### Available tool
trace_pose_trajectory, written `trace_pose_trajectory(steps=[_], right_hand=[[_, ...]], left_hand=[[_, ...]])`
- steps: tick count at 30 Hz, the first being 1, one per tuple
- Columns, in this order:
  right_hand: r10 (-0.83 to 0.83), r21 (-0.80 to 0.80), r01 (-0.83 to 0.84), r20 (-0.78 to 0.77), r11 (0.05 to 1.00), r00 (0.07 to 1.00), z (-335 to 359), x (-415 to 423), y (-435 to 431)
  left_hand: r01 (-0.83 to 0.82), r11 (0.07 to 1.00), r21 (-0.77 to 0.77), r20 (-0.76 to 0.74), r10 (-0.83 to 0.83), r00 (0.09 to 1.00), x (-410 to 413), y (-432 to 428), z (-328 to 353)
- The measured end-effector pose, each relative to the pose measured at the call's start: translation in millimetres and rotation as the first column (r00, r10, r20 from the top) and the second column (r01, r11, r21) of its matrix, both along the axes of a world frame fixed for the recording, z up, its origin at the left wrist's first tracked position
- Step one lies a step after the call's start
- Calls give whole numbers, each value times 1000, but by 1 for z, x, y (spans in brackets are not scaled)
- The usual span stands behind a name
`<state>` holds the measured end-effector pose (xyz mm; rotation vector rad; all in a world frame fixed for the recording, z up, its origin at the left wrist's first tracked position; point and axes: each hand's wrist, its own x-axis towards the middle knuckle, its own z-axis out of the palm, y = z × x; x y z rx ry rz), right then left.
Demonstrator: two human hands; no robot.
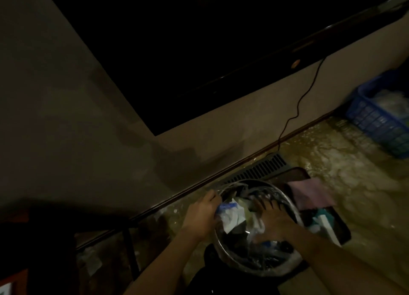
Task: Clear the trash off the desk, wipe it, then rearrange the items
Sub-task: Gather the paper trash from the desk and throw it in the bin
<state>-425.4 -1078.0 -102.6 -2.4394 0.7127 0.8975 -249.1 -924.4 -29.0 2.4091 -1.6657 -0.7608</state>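
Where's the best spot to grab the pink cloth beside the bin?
Probably pinch the pink cloth at its right edge, coming from above: it lies limp across the dark tray, and its left edge crowds the bin.

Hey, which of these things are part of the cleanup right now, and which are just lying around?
In use: bin, left hand gripping its rim, right hand pressing the trash, pink cloth.
Lying about: blue basket, TV, cable, tray.

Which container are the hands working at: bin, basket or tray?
The round bin lined with clear plastic. The blue basket stands off by the wall; the dark tray behind the bin holds a pink cloth.
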Motion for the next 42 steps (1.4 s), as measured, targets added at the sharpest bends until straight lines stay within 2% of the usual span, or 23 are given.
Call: trace_pose_trajectory(steps=[5, 8, 11, 14, 18, 20, 23, 25, 27, 30, 32, 35, 39, 42], right_hand=[[-55, 88, 46, 101, 995, 993, 23, -20, 2], [-197, 195, 167, 142, 966, 970, 30, -35, 7], [-383, 281, 326, 180, 903, 906, 36, -44, 14], [-462, 337, 385, 186, 859, 867, 35, -47, 18], [-492, 315, 412, 242, 855, 836, 32, -43, 22], [-505, 312, 422, 266, 851, 821, 31, -39, 27], [-532, 323, 445, 273, 835, 802, 30, -31, 32], [-572, 359, 475, 247, 804, 782, 28, -28, 32], [-559, 352, 465, 244, 812, 792, 30, -26, 29], [-505, 314, 412, 329, 856, 798, 38, -30, 24], [-479, 297, 389, 352, 872, 804, 43, -35, 22], [-431, 255, 356, 374, 899, 821, 54, -43, 20], [-367, 210, 307, 379, 928, 849, 71, -56, 22], [-297, 173, 248, 389, 953, 872, 92, -61, 25]], left_hand=[[52, 998, 31, 17, -52, 998, -32, -37, 5], [69, 987, 147, 15, -72, 997, -52, -47, -9], [59, 964, 258, 73, -81, 994, -67, -51, -27], [6, 951, 308, 145, -54, 988, -72, -52, -41], [-17, 989, 150, 196, -13, 980, -72, -50, -61], [49, 992, 118, 263, -79, 962, -69, -47, -74], [77, 994, 75, 200, -91, 976, -65, -51, -73], [180, 980, 84, 191, -193, 962, -61, -53, -65], [231, 963, 141, 119, -248, 961, -56, -51, -67], [156, 986, 53, 128, -162, 978, -55, -47, -62], [142, 987, 79, 90, -149, 985, -56, -43, -52], [132, 984, 117, 136, -148, 980, -59, -39, -31], [38, 991, 125, 93, -50, 994, -67, -36, -12], [-20, 995, 97, 179, 3, 984, -72, -27, -1]])
